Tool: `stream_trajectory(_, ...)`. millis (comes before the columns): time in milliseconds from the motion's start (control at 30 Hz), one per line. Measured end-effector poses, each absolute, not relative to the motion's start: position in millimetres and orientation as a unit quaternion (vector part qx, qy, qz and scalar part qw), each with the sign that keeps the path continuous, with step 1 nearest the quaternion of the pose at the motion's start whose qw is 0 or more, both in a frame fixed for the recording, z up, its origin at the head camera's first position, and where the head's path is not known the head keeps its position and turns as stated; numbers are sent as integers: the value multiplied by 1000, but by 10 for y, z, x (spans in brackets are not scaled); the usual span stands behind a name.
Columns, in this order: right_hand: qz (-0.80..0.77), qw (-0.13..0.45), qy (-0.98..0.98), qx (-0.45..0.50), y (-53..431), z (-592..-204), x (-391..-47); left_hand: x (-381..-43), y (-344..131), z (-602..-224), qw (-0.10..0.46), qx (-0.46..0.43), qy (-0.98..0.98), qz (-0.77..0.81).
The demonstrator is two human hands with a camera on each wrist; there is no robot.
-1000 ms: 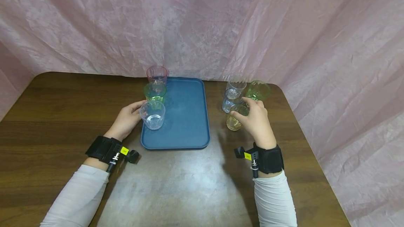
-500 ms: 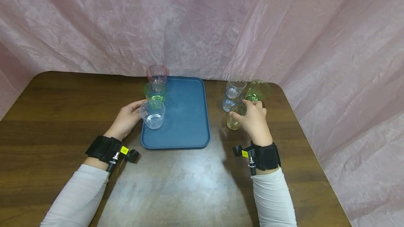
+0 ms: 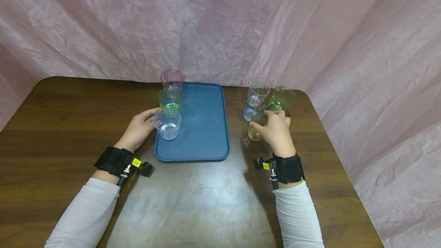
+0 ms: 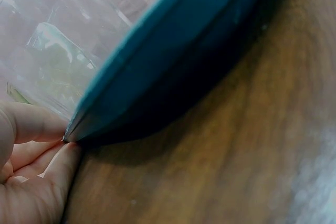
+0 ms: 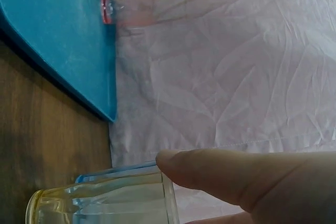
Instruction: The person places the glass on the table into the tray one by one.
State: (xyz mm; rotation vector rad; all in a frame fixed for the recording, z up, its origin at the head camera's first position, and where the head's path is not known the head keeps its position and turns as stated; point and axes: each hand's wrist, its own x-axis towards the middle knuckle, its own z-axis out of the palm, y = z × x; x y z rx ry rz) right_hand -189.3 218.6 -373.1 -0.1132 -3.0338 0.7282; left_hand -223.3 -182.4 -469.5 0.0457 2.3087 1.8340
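Observation:
My left hand [image 3: 138, 129] pinches the left rim of a blue tray [image 3: 201, 133]; finger and thumb meet at its edge in the left wrist view. A clear cup [image 3: 168, 130] stands upright on the tray beside these fingers. Behind it in a row are a green cup [image 3: 169, 102] and a red cup [image 3: 172, 81]. Right of the tray, my right hand [image 3: 278, 129] grips a yellow-tinted cup [image 3: 253, 135] near its rim, the thumb [image 5: 210, 169] showing on the near side in the right wrist view. That cup stands upright on the table.
Close behind the yellow cup stand a blue cup [image 3: 249, 114] and a clear cup [image 3: 259, 91]. A larger green cup [image 3: 280, 97] is at their right. A pink curtain [image 3: 220, 30] hangs along the back edge of the wooden table [image 3: 69, 125].
My right hand has shifted slightly left, and its fingers have closed in on the yellow cup. The left hand, tray and other cups keep their places.

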Motion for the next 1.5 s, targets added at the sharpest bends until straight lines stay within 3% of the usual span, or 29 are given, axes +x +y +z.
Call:
stream_trajectory(433, 225, 34, -973, -30, 2187, -3749, -1914, -2269, -1841, -4727, 99, 14, 778, 620)
stream_trajectory(1200, 214, 11, -976, -44, 2178, -3719, -1865, -2245, -1844, -4729, 100, 9, 779, 619)
stream_trajectory(1500, 224, 29, -973, -41, 2179, -3733, -1861, -2224, -1833, -4698, 98, 14, 780, 618)
